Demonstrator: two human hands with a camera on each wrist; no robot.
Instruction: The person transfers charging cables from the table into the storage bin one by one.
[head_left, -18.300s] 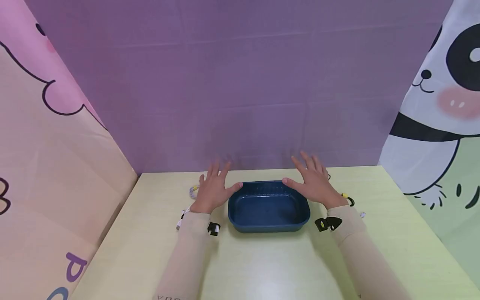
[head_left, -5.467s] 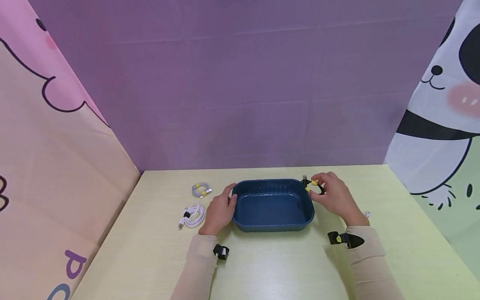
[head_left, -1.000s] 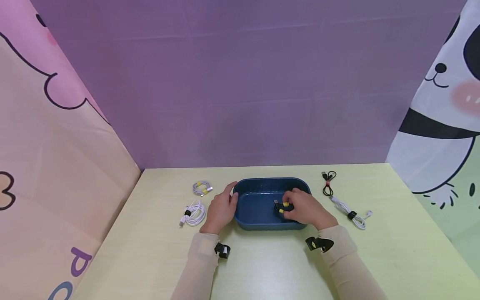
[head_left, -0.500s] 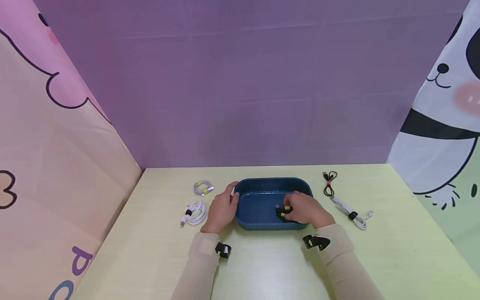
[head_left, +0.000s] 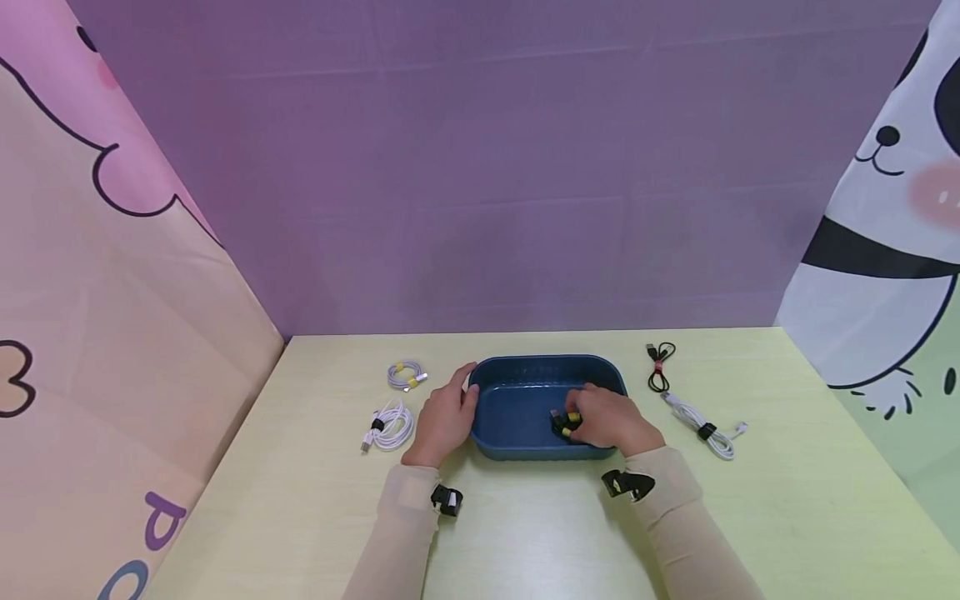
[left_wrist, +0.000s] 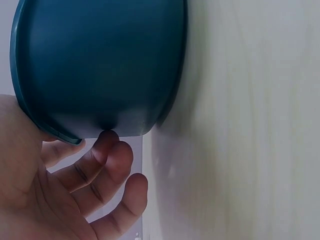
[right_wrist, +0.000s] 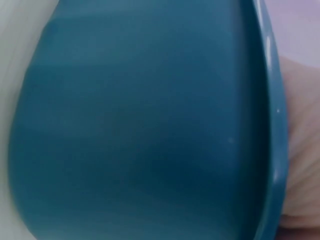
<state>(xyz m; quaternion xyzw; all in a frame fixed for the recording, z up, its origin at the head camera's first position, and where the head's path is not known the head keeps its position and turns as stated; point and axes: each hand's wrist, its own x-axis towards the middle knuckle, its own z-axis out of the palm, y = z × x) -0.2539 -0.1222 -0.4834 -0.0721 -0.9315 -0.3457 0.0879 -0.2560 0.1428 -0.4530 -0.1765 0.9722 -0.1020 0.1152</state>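
A dark blue rectangular plastic box [head_left: 517, 400] stands mid-table in the head view. My left hand [head_left: 442, 417] grips its left rim, thumb over the edge. From the left wrist, fingertips touch the box's outer wall [left_wrist: 100, 65], while the thumb is mostly hidden. Down inside the box, toward the right, my right hand [head_left: 606, 419] pinches a coiled black USB cable [head_left: 558, 423] with yellow ties. In the right wrist view the wall [right_wrist: 140, 110] of the box hides the fingers and cable; only part of the hand [right_wrist: 302, 150] shows beyond the rim.
Left of the box lie a lilac cable [head_left: 406, 375] with yellow ties and a white coiled cable [head_left: 392, 427]. To the right are a black cable [head_left: 659, 367] with a red tie and a white cable [head_left: 705, 429]. A purple cloth backdrop [head_left: 480, 208] rises behind the table.
Both hands first hovered at the box's sides. Later my left took the rim and my right lifted the black cable at the right, then carried it into the box. Lately it shifted slightly left.
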